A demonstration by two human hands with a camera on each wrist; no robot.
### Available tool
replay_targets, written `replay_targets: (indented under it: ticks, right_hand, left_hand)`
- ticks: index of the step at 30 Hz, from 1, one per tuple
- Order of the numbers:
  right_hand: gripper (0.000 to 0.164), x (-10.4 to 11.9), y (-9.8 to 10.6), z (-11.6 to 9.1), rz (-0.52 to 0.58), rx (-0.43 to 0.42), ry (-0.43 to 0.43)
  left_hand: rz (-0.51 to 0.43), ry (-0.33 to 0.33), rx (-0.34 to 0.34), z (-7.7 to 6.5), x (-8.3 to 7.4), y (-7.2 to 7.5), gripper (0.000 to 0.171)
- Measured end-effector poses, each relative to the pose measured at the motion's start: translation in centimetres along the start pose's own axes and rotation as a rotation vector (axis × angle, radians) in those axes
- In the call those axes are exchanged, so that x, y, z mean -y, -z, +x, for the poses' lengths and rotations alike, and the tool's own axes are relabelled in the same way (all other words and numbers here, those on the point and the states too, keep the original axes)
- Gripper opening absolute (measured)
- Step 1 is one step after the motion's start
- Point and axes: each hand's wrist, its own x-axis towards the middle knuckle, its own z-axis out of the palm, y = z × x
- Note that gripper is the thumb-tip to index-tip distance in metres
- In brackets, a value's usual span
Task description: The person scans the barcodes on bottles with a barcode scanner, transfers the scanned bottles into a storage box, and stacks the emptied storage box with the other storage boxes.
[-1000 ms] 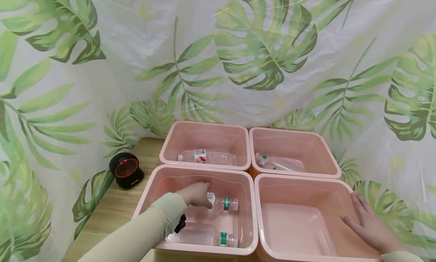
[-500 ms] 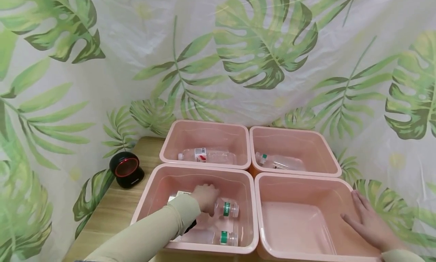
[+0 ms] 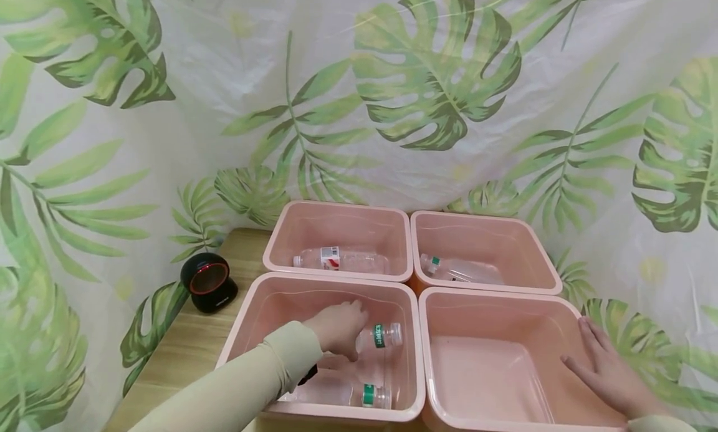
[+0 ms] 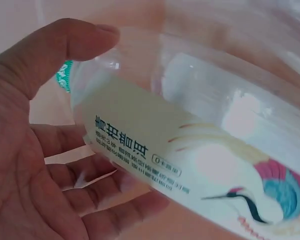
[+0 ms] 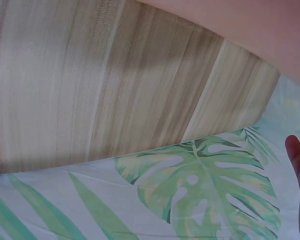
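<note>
Inside the front left pink bin [image 3: 252, 301], my left hand [image 3: 339, 326] grips a clear plastic bottle [image 3: 387, 335] with a green neck band. The left wrist view shows the thumb over one side of this bottle's shoulder and the fingers curled under the other. Its pale label [image 4: 155, 145] bears dark characters and a crane picture. Another clear bottle [image 3: 374, 395] lies nearer me in the same bin, partly hidden by my sleeve. My right hand [image 3: 608, 373] rests on the right rim of the front right bin [image 3: 482, 369], fingers extended.
A bottle with a white and red label [image 3: 331, 258] lies in the back left bin [image 3: 336, 209]. The back right bin [image 3: 477, 219] holds a green-banded bottle [image 3: 465, 270]. A black, red-ringed device [image 3: 209, 282] stands on the wooden table [image 3: 174, 357], left of the bins.
My left hand has moved slightly right along the bottle toward its neck and now grips it. The bottle has shifted a little to the right. My right hand has stayed on the rim.
</note>
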Motion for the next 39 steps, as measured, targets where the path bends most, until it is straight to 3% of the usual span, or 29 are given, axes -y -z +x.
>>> replay_targets:
  ticks: [3, 7, 12, 17, 24, 30, 33, 39]
  right_hand:
    - [0.09, 0.1, 0.1, 0.1, -0.003, 0.008, -0.005]
    - [0.09, 0.2, 0.2, 0.1, -0.01, 0.018, -0.011]
    - [0.089, 0.2, 0.2, -0.1, -0.003, 0.014, -0.001]
    - [0.087, 0.2, 0.1, -0.3, 0.009, 0.006, 0.009]
    - [0.086, 0.1, -0.1, 0.0, 0.002, 0.021, 0.01]
    - [0.087, -0.1, -0.3, -0.1, 0.003, 0.031, 0.001]
    - [0.088, 0.0, -0.3, 0.0, -0.007, 0.029, -0.004]
    - [0.088, -0.1, -0.2, 0.1, -0.016, 0.01, -0.002]
  left_hand:
    - [-0.075, -0.023, -0.068, -0.6, 0.5, 1.2, 0.06]
    - [-0.228, -0.081, -0.225, -1.5, 1.6, 2.9, 0.062]
    - [-0.553, -0.105, -0.451, -2.8, 3.2, 5.3, 0.071]
    - [-0.823, -0.014, -0.636, -3.9, 4.8, 6.9, 0.062]
    - [-1.092, 0.194, -0.725, -5.6, 6.8, 8.1, 0.058]
    - [-1.161, 0.265, -0.848, -8.2, 9.0, 9.4, 0.061]
    - [-1.151, 0.303, -0.97, -9.4, 10.1, 10.3, 0.059]
    - [-1.227, 0.403, -1.233, -11.2, 12.3, 11.5, 0.052]
